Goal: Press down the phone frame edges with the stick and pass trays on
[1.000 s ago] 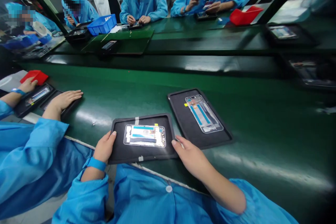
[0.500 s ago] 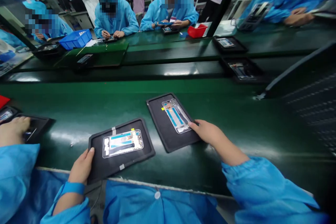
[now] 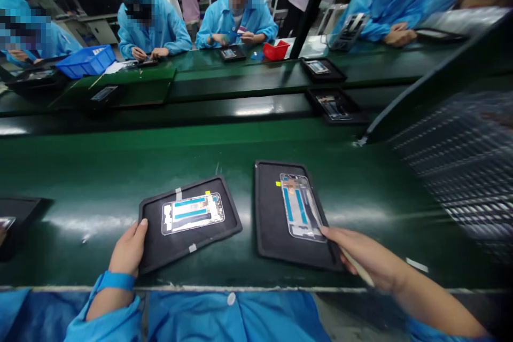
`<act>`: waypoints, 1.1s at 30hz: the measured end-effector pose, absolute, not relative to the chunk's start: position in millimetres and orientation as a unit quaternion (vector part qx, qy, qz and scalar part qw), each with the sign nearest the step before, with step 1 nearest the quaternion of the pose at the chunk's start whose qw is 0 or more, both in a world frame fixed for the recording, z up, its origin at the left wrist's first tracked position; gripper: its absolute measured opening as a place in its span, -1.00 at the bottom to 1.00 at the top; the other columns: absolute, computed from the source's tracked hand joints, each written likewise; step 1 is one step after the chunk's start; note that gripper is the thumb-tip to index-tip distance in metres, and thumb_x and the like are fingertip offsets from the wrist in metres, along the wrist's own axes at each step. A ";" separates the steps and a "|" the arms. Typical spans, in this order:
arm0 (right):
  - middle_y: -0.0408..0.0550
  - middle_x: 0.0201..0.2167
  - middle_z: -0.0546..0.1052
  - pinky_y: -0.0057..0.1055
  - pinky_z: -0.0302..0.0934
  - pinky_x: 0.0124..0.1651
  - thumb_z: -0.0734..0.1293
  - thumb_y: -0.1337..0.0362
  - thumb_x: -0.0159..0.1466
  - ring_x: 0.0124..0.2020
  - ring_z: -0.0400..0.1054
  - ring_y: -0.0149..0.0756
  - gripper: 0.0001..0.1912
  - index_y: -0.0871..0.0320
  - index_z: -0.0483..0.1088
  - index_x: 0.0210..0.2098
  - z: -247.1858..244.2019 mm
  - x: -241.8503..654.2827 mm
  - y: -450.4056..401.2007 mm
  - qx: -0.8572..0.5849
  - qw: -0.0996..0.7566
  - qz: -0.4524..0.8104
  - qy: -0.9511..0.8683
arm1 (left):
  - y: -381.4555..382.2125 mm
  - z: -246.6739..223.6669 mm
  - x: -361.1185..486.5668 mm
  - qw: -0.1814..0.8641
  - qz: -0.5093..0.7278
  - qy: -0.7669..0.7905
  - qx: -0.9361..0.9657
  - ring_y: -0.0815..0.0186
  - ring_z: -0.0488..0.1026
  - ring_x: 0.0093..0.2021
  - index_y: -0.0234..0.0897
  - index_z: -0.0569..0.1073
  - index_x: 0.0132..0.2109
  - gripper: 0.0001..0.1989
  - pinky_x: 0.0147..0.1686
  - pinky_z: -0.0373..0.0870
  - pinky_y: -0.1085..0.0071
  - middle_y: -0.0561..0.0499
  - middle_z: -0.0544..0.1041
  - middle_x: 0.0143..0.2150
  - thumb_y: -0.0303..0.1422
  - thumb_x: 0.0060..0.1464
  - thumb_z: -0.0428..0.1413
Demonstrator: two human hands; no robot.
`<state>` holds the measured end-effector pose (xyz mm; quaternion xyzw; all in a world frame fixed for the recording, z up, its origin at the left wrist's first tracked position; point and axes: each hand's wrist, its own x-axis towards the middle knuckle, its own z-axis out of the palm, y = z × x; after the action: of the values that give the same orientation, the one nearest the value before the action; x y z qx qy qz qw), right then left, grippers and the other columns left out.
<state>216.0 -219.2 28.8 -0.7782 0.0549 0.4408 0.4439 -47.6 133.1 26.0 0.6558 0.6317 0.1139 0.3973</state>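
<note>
Left hand (image 3: pixel 127 250) grips the near-left corner of the left tray (image 3: pixel 188 223), thumb on its rim and the other fingers apparently curled beneath; the phone frame (image 3: pixel 193 213) in it lies long axis across the view. Right hand (image 3: pixel 368 259), fingers together around a thin pale stick (image 3: pixel 356 268), touches the near edge of the right tray (image 3: pixel 292 216). Its frame (image 3: pixel 301 207) runs lengthwise away from those fingers, up the green tabletop (image 3: pixel 120 171).
</note>
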 end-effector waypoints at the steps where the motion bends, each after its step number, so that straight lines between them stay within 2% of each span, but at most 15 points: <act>1: -0.24 -0.81 0.20 -0.58 -0.14 -0.74 0.23 0.05 0.06 -0.80 0.01 -0.52 -0.70 0.20 0.32 -0.49 28.9 208.9 -223.3 -0.757 0.457 0.460 0.078 | 135.9 24.7 -42.6 0.408 0.117 0.627 0.653 0.13 0.34 -0.03 -0.29 0.40 -0.08 -0.56 -0.05 0.28 0.34 -0.05 0.44 -0.06 -0.10 -0.03 -0.04; 5: -0.24 -0.80 0.21 -0.59 -0.12 -0.73 0.26 0.08 0.02 -0.79 0.02 -0.55 -0.71 0.18 0.22 -0.61 30.3 187.7 -231.6 -0.715 0.515 0.455 0.128 | 141.9 21.1 -13.1 0.458 0.122 0.597 0.647 0.14 0.37 -0.08 -0.30 0.37 -0.05 -0.58 -0.11 0.32 0.33 -0.08 0.45 -0.07 -0.15 0.00 -0.04; 9: -0.23 -0.82 0.18 -0.57 -0.12 -0.73 0.24 0.03 0.03 -0.79 0.01 -0.53 -0.66 0.16 0.19 -0.65 35.3 179.1 -236.5 -0.714 0.550 0.409 0.144 | 131.5 16.8 28.0 0.435 0.140 0.556 0.694 0.13 0.37 -0.08 -0.33 0.37 -0.07 -0.60 -0.13 0.32 0.31 -0.12 0.47 -0.12 -0.19 0.06 -0.11; 14: -0.26 -0.80 0.22 -0.57 -0.08 -0.71 0.29 -0.02 -0.02 -0.78 0.02 -0.55 -0.63 0.14 0.14 -0.62 46.6 169.3 -217.0 -0.696 0.602 0.363 0.145 | 104.2 12.5 60.3 0.431 0.136 0.512 0.730 0.13 0.36 -0.07 -0.24 0.39 -0.07 -0.66 -0.07 0.25 0.30 -0.08 0.47 -0.11 -0.23 0.04 -0.06; 18: -0.27 -0.76 0.26 -0.59 -0.10 -0.73 0.31 -0.04 -0.05 -0.78 0.04 -0.55 -0.60 0.14 0.13 -0.54 48.2 145.7 -168.3 -0.660 0.635 0.379 0.133 | 84.7 12.2 47.6 0.417 0.107 0.486 0.761 0.18 0.33 -0.01 -0.26 0.33 0.00 -0.64 -0.02 0.21 0.30 -0.07 0.43 -0.05 -0.27 0.08 -0.11; 22: -0.29 -0.74 0.25 -0.59 -0.09 -0.75 0.25 -0.05 0.02 -0.78 0.04 -0.55 -0.62 0.15 0.13 -0.51 33.7 112.1 -116.7 -0.639 0.622 0.440 0.103 | 70.6 10.8 14.0 0.393 0.074 0.504 0.766 0.19 0.22 0.09 -0.36 0.30 0.03 -0.58 0.07 0.12 0.28 -0.14 0.35 0.04 -0.24 0.08 -0.13; 24: -0.27 -0.70 0.26 -0.59 -0.07 -0.75 0.21 -0.04 0.07 -0.77 0.06 -0.56 -0.63 0.16 0.14 -0.49 24.9 96.1 -98.3 -0.643 0.604 0.462 0.093 | 62.0 11.5 1.1 0.401 0.090 0.501 0.762 0.20 0.22 0.09 -0.34 0.34 -0.01 -0.59 0.08 0.11 0.27 -0.12 0.37 0.02 -0.22 0.09 -0.15; 29: -0.21 -0.58 0.31 -0.60 -0.10 -0.79 0.12 -0.02 0.16 -0.78 0.07 -0.59 -0.65 0.18 0.17 -0.41 18.8 69.5 -73.9 -0.657 0.522 0.540 0.062 | 43.3 15.5 -3.2 0.502 0.133 0.388 0.761 0.27 0.36 -0.05 -0.23 0.23 0.07 -0.57 -0.04 0.29 0.34 -0.02 0.41 -0.03 -0.24 0.04 -0.05; 33: -0.16 -0.49 0.34 -0.61 -0.12 -0.80 0.10 0.08 0.21 -0.78 0.07 -0.61 -0.72 0.20 0.19 -0.40 23.6 64.3 -66.5 -0.654 0.483 0.583 0.003 | 54.5 13.3 -3.6 0.482 0.172 0.428 0.745 0.25 0.40 -0.12 -0.27 0.23 0.08 -0.56 -0.12 0.33 0.34 -0.03 0.45 -0.09 -0.25 0.03 -0.05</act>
<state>64.3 -66.5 23.6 -0.6539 0.0032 0.5826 0.4828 -3.6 54.5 13.3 0.7450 0.4277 0.1724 0.4819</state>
